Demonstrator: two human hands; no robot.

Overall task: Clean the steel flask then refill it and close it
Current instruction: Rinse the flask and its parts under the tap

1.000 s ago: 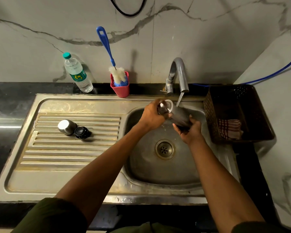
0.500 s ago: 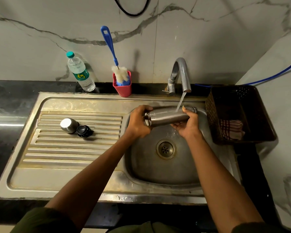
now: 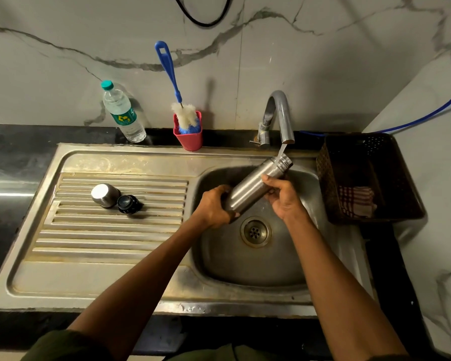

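The steel flask [image 3: 250,188] lies tilted over the sink basin [image 3: 248,264], its open threaded neck up and to the right under the tap [image 3: 281,115]. A thin stream of water runs from the spout onto the neck. My left hand [image 3: 214,207] grips the flask's base. My right hand [image 3: 281,196] holds the body near the neck, fingers curled round it. The steel cup lid [image 3: 103,195] and the black stopper [image 3: 126,204] sit side by side on the ribbed drainboard.
A red holder [image 3: 188,138] with a blue-handled bottle brush [image 3: 167,66] stands behind the sink. A plastic water bottle [image 3: 121,113] stands to its left. A dark basket [image 3: 365,178] with a checked cloth sits right of the basin. The drain [image 3: 255,231] is below the flask.
The flask has swung from lying level to tilted, neck raised toward the spout. My left hand dropped lower with the base; my right hand slid toward the neck.
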